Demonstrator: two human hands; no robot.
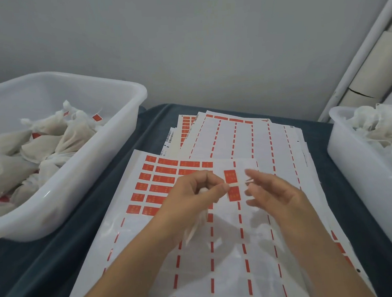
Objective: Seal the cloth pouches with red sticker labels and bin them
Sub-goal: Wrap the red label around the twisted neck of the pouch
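- We see our left hand (189, 195) pinching a cloth pouch (196, 225) over the sticker sheet (223, 263) at the table's middle.
- Our right hand (271, 194), fingers apart and blurred, nears a red sticker label (230, 176).
- Left-edge bin (80, 181) holds many sealed pouches (49, 145); right-edge bin (355, 154) holds unsealed pouches (380, 124), so we judge plenty remains.

Left hand (195, 195) pinching, right hand (273, 192) seemingly relaxed.

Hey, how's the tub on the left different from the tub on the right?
The left tub holds pouches with red stickers on them; the right tub holds pouches with no stickers in sight. The left tub shows nearly whole, while the right tub is cut off by the picture's edge. Both are white plastic tubs beside the sticker sheets, and both hold white cloth pouches.
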